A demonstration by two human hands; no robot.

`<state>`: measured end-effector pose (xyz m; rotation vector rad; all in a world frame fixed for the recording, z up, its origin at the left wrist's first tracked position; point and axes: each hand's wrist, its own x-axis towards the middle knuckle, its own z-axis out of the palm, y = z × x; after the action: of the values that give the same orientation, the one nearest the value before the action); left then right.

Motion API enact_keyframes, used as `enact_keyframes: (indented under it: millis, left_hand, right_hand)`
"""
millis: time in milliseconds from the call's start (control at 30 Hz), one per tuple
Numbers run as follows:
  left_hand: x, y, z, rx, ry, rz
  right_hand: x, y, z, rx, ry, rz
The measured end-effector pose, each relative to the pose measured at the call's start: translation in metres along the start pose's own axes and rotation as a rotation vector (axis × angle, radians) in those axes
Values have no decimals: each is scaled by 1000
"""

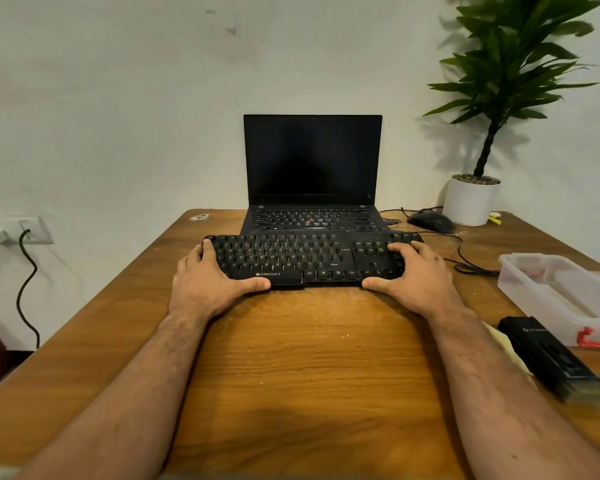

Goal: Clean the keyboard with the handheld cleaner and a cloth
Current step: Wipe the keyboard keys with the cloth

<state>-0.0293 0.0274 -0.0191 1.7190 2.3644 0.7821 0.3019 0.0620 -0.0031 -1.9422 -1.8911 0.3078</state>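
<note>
Both my left hand [201, 275] and right hand [413, 271] fingers clamp the keyboard [309, 258] ends; lift level, clear of the laptop [312, 188].

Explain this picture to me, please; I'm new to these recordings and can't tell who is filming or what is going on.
There is no machine here. A person wears a camera on the head, so you look forward and down along their two bare arms. The left hand and right hand each hold one end of a black keyboard lying on a wooden table; thumbs sit at its front edge, fingers curl over the ends. Behind it stands an open laptop with a dark screen. To the right lie a mouse, a potted plant, a clear plastic box and a black handheld cleaner, untouched.
</note>
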Motion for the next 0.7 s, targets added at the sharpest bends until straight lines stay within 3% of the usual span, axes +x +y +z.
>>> enact_keyframes:
  millis: [133,267,400,567,700]
  left_hand:
    - [-7,5,-5,-7,2,6]
    - [-29,12,-5,41,55,103]
    - [-53,29,-3,36,-7,200]
    - [-83,63,6,11,-58,340]
    - [-105,94,23,-8,-128,411]
  right_hand:
    - [-5,-3,-2,-13,-2,-6]
    - [-26,-16,-12,-173,157,-104]
    - [-54,-25,-33,-262,239,-116]
    - [-83,-6,-67,-204,49,53]
    - [-97,11,-80,-183,-55,58]
